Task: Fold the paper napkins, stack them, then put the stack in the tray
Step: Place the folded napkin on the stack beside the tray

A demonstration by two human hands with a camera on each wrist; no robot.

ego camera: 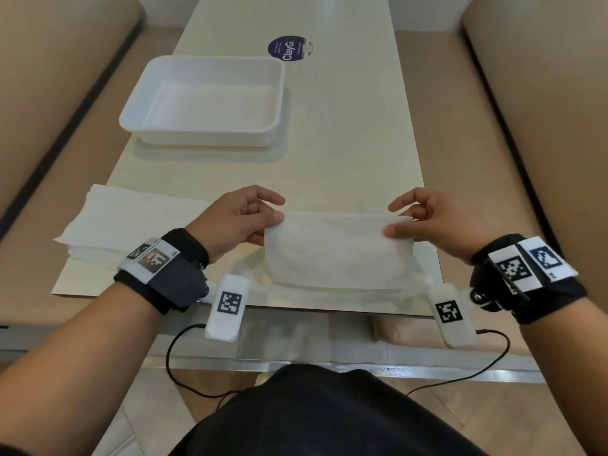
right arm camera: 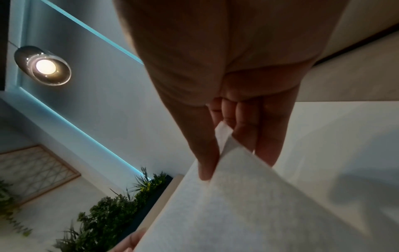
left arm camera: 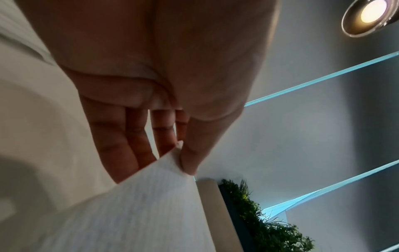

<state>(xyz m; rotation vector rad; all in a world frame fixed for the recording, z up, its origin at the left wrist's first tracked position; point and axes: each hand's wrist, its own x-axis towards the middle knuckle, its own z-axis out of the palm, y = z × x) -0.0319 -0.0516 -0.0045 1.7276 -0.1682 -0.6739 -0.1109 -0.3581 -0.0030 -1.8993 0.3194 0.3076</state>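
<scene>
A white paper napkin (ego camera: 335, 251) is held up over the near edge of the table, bent over on itself, its lower part sagging to the tabletop. My left hand (ego camera: 243, 218) pinches its upper left corner (left arm camera: 177, 153) between thumb and fingers. My right hand (ego camera: 427, 218) pinches the upper right corner (right arm camera: 222, 136) the same way. A pile of flat unfolded napkins (ego camera: 118, 218) lies at the near left, partly under my left wrist. The white tray (ego camera: 204, 100) stands empty further back on the left.
The pale table (ego camera: 355, 143) is long and narrow, with beige bench seats (ego camera: 543, 126) on both sides. A round purple sticker (ego camera: 289, 47) lies beyond the tray. Thin black cables (ego camera: 184, 383) hang from the wrist cameras below the table's near edge.
</scene>
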